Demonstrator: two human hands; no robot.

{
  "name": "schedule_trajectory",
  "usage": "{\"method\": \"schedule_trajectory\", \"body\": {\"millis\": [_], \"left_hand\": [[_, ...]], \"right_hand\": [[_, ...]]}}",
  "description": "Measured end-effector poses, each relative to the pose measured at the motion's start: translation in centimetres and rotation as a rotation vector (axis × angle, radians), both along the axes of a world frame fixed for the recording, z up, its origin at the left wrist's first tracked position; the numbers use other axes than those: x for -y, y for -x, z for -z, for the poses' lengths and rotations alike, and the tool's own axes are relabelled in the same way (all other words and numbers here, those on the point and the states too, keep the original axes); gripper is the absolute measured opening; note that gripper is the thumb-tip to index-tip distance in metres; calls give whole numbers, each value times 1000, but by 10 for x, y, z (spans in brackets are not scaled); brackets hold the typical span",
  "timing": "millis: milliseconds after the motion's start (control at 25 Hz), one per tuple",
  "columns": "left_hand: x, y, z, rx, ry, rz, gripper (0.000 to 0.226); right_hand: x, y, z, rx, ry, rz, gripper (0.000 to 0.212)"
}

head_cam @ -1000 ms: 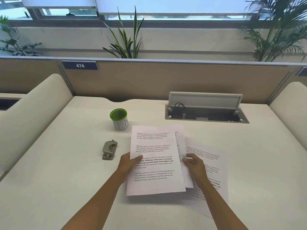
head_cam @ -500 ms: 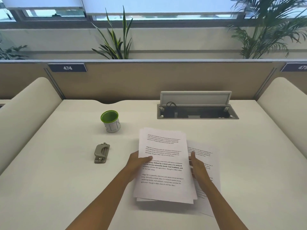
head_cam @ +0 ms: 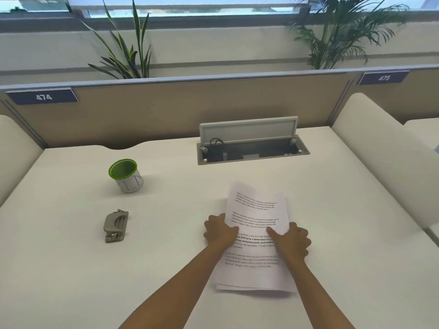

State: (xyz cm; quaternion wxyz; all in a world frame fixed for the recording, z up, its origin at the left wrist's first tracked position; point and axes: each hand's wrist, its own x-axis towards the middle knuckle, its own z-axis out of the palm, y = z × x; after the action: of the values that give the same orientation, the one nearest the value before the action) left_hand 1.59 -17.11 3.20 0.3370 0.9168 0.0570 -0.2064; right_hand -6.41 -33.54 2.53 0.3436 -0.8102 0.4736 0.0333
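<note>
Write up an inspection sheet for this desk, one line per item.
Surface: pale matte desk.
Job's things: stack of printed sheets, edges nearly squared.
Clutter: green-rimmed cup, upright; grey hole punch; both left of the stack, apart from it.
Hands: left hand and right hand grip the stack's side edges, thumbs on top.
Cables: black cable loop inside the open cable hatch.
Surroundings: divider panel labelled 474 and 475; plants behind.

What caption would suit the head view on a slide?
Left hand and right hand grip a paper stack at the desk; punch and cup sit farther left.
</note>
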Motion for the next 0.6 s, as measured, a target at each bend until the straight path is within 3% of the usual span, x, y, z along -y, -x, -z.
{"method": "schedule_trajectory", "body": {"millis": [120,320,600], "left_hand": [[11,2,6,5,-107,74,52],[19,5,5,16,-106,78,57],[-1,-1,-1,-24,145,-56,63]], "right_hand": [[1,2,5,20,8,21,77],[-6,4,7,8,52,-5,85],[1,3,4,79,9,59,93]]}}
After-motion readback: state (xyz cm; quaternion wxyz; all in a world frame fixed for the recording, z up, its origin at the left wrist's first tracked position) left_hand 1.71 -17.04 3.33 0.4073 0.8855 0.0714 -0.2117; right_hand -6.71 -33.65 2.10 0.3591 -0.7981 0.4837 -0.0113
